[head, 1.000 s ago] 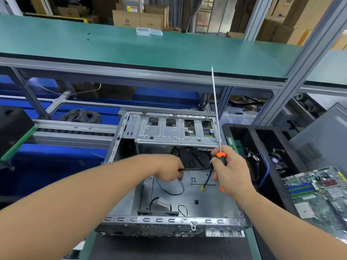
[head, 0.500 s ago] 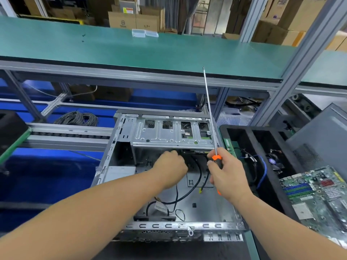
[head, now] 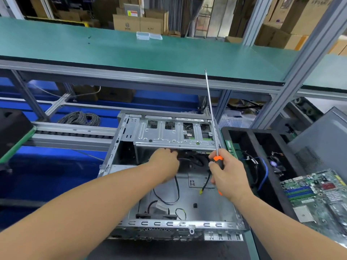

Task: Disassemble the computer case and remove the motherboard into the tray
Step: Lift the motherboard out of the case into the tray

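Observation:
The open metal computer case (head: 214, 205) lies on its side in front of me, with loose black cables on its bare floor. My left hand (head: 165, 164) reaches deep under the drive cage (head: 169, 136), and its fingertips are hidden there. My right hand (head: 228, 177) grips a long screwdriver (head: 211, 113) by its orange and black handle, shaft pointing up. A green motherboard (head: 319, 196) lies at the right, on the black tray (head: 251, 139).
A grey case panel (head: 323, 141) leans behind the tray at the right. A green shelf (head: 131, 51) runs overhead. A coil of cable (head: 80, 119) and a roller rail (head: 71, 136) lie to the left. A black block (head: 13, 128) sits at the far left.
My left hand has moved from the black cables in the middle of the case to the back, under the drive cage. The right hand and screwdriver have shifted slightly.

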